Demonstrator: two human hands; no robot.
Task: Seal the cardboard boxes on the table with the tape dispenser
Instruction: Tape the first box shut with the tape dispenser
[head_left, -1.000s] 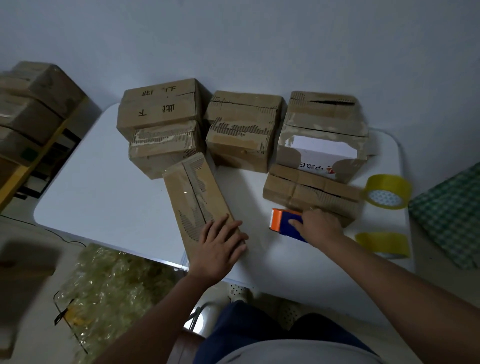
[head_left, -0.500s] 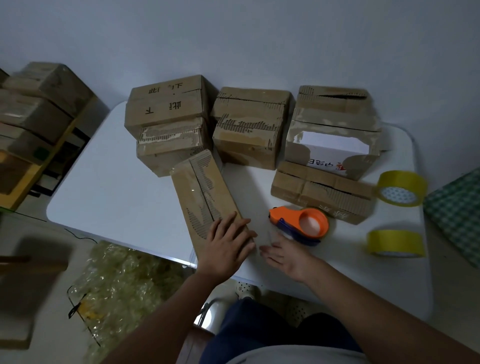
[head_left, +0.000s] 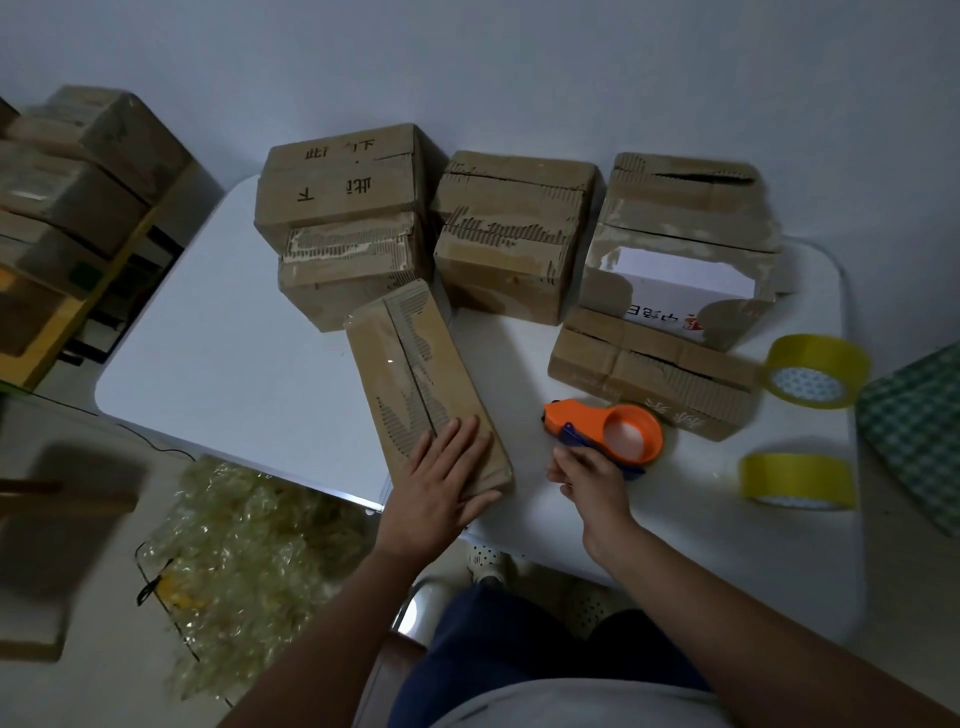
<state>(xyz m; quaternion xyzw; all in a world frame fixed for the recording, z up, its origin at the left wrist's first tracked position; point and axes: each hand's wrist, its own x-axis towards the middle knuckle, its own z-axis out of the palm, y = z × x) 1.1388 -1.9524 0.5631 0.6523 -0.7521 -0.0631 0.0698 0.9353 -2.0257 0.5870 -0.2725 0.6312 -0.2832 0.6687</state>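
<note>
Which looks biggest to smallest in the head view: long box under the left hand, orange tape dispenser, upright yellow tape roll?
1. long box
2. orange tape dispenser; upright yellow tape roll looks about alike, so unranked.

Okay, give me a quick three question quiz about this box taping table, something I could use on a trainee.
1. True or false: the left hand lies flat on the long box nearest the person.
2. How many loose yellow tape rolls sit on the white table? A) one B) two C) four
3. Fill in: the orange tape dispenser lies on the table just beyond the ____ hand.

Key
1. True.
2. B: one roll beside the low box, another nearer the person.
3. Right; whether its fingers touch the dispenser is unclear.
</note>
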